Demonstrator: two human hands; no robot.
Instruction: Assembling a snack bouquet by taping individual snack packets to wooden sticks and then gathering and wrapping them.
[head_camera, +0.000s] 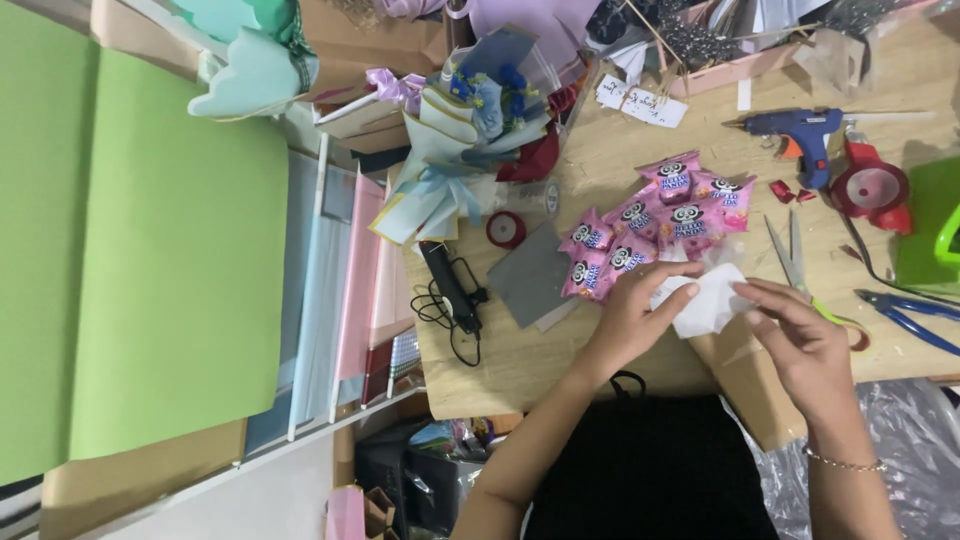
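**Both hands on a scrap of white paper beside the pink snack packets**

Nearest the camera, the left hand and right hand meet over the surface, both pinching one piece of thin white paper between thumb and fingers. They hold it by opposite edges, seemingly to keep it spread and lifted. A thin bracelet circles the right wrist.

Just beyond the white paper sits a cluster of pink snack packets, fanned and overlapping, close enough to reach. Right of the packets lie scissors, blue-handled pliers, a red tape dispenser and a blue glue gun, ranged within arm's reach. Left of the packets are a grey card, a small red ribbon roll, a black corded tool and, farther off, a wrapped blue bouquet.

Far left of the packets, green paper sheets are cut off by the frame edge. Whether the white paper wraps anything cannot be made out.
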